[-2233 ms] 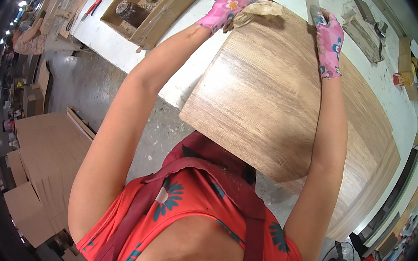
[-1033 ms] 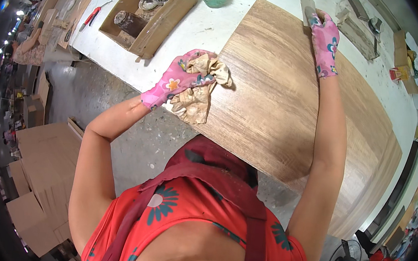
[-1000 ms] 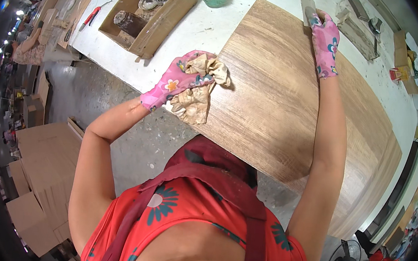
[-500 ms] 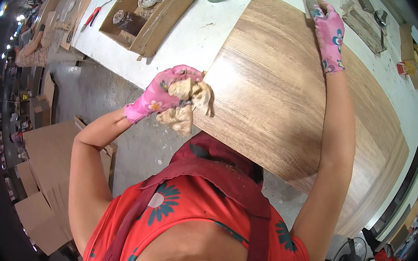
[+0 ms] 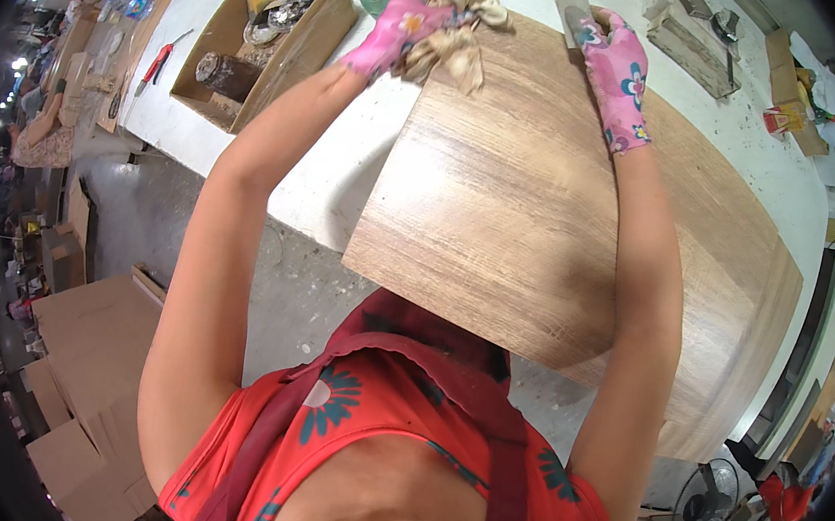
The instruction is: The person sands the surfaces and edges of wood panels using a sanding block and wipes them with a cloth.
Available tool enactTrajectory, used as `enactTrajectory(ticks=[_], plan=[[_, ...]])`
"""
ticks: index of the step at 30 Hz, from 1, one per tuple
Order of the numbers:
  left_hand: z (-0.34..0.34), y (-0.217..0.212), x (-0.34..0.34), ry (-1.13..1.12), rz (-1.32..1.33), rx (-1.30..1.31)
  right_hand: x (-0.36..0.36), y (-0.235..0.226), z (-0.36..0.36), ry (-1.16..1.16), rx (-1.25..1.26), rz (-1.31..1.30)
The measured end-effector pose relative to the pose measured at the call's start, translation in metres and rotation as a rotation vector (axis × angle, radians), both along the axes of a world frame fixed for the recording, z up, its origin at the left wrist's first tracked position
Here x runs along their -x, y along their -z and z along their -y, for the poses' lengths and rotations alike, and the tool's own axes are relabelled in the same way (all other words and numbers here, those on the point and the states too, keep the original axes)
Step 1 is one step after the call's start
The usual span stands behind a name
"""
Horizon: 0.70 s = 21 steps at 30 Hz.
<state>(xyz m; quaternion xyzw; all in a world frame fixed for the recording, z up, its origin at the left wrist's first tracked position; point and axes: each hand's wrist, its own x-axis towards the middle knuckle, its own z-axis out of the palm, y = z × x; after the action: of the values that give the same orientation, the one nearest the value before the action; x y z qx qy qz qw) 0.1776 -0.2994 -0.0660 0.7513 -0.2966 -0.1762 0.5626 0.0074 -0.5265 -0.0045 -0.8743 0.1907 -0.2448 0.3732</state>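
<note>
Over at the far left corner of the board (image 5: pixel 504 199) in the head view, the left hand (image 5: pixel 410 27) is closed on a crumpled rag (image 5: pixel 455 51). The right hand (image 5: pixel 614 66) is curled round a scraper (image 5: pixel 569 10) near the far edge. The board's lying flat on the table (image 5: pixel 317 173), near edge poking out past it. My guess: rag's light and floppy, so just bunch it. Scraper's probably stiff, hold well back from the tip. Board looks rigid, heavyish, maybe slick; I'd grab opposite edges.
</note>
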Motion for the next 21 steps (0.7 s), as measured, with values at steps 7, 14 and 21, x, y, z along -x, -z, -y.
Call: enactTrajectory(ticks=[7,14,21], plan=[[0.039,-0.067,0.040,-0.203,-0.154,-0.292,0.001,0.005,0.010,-0.021,-0.176,0.040],[-0.041,-0.048,0.115,0.370,0.799,-0.094,-0.007,0.014,0.015,0.077,0.256,0.022],[-0.075,-0.067,0.147,0.375,0.751,-0.100,-0.040,-0.034,-0.062,-0.043,0.458,-0.333]])
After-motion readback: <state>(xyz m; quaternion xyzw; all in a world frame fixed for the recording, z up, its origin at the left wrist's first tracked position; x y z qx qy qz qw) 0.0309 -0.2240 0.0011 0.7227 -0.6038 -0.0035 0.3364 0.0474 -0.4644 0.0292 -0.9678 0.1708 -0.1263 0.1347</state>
